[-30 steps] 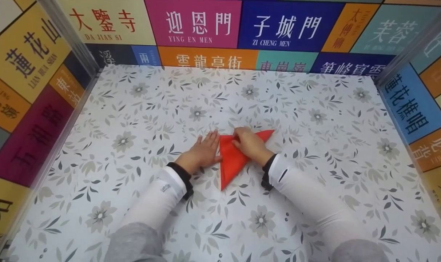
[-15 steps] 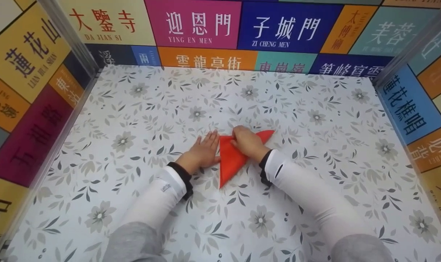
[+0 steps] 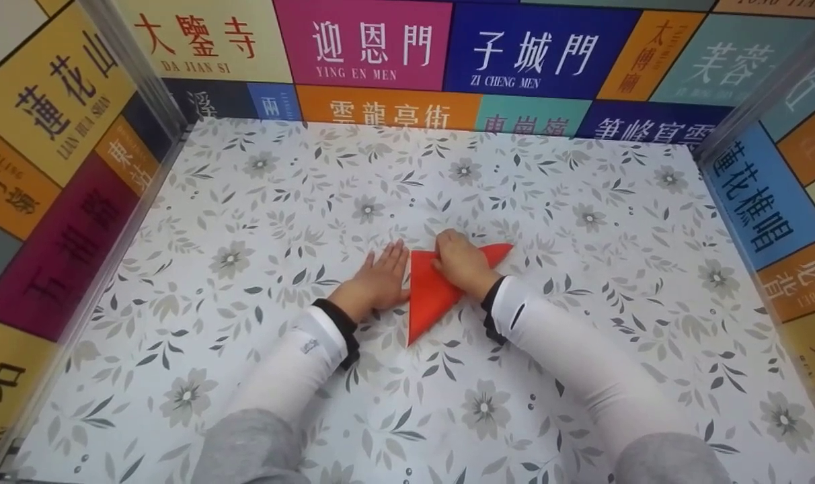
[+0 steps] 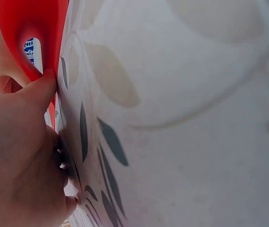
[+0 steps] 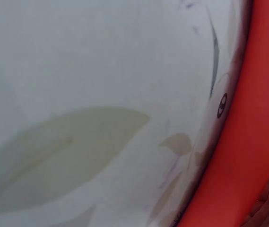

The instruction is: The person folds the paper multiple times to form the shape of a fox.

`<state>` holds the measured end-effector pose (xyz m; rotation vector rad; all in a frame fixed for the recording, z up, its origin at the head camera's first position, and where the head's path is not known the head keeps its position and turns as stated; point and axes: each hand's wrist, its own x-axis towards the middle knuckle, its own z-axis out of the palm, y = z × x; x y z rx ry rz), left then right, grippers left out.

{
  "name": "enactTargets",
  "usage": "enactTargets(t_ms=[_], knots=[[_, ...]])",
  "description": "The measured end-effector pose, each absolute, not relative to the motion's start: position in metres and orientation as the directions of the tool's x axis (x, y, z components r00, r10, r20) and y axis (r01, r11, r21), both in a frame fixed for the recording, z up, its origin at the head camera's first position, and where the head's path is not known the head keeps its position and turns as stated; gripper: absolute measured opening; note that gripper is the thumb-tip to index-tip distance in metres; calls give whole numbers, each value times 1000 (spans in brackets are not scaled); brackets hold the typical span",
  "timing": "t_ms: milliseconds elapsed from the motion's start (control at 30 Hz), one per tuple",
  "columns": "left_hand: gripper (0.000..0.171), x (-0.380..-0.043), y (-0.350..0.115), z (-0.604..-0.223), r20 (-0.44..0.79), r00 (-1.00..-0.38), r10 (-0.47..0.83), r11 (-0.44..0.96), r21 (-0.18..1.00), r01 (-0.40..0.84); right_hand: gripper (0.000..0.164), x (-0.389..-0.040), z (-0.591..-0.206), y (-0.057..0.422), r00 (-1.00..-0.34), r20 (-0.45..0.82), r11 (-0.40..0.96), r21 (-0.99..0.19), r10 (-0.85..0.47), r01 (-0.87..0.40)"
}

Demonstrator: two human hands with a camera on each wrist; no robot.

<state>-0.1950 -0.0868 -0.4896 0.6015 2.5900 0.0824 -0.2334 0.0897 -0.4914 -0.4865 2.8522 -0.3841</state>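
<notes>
A red sheet of paper, folded to a triangle (image 3: 431, 292), lies on the table in the middle of the head view. Flat along its left edge rests my left hand (image 3: 379, 279), fingers straight and pointing away from me. In the left wrist view that hand's thumb (image 4: 42, 90) touches the paper (image 4: 35, 16), whose fold stands up in an open loop. My right hand (image 3: 467, 262) holds the paper near its top edge with curled fingers. The right wrist view shows the red paper (image 5: 247, 123) bulging along the right, with curled fingers (image 5: 262, 213) low in the corner.
A white cloth with grey flowers and leaves covers the table (image 3: 286, 215). Panels of coloured signs form a back wall (image 3: 374, 47), a left wall (image 3: 58, 202) and a right wall (image 3: 764, 195) around it.
The two layers that showed apart at the paper's near tip now lie together as one point. My right hand has shifted very slightly; the left hand stays beside the edge.
</notes>
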Motion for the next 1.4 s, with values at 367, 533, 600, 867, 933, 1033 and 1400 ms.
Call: enactTargets(t_ms=[367, 533, 600, 867, 933, 1033, 1400], knots=[[82, -196, -86, -490, -448, -790, 418, 907, 165, 387, 59, -232, -492, 94, -878, -296, 914, -274, -377, -300], [82, -195, -87, -492, -443, -791, 423, 905, 158, 396, 59, -232, -491, 94, -872, -309, 917, -249, -381, -313], [82, -194, -87, -492, -439, -792, 425, 904, 152, 400, 59, -233, -491, 94, -872, -307, 917, -241, -382, -318], [81, -192, -88, -489, -427, -792, 436, 900, 173, 401, 58, -233, -491, 95, -873, -305, 917, -246, -381, -314], [81, -193, -88, -490, -425, -794, 434, 900, 176, 398, 58, -233, -490, 95, -875, -302, 918, -246, -379, -312], [82, -194, -88, -493, -428, -798, 425, 905, 174, 388, 56, -234, -490, 95, -879, -284, 916, -240, -382, -321], [83, -195, -89, -496, -437, -792, 426, 904, 163, 396, 56, -234, -493, 93, -882, -286, 920, -231, -375, -317]])
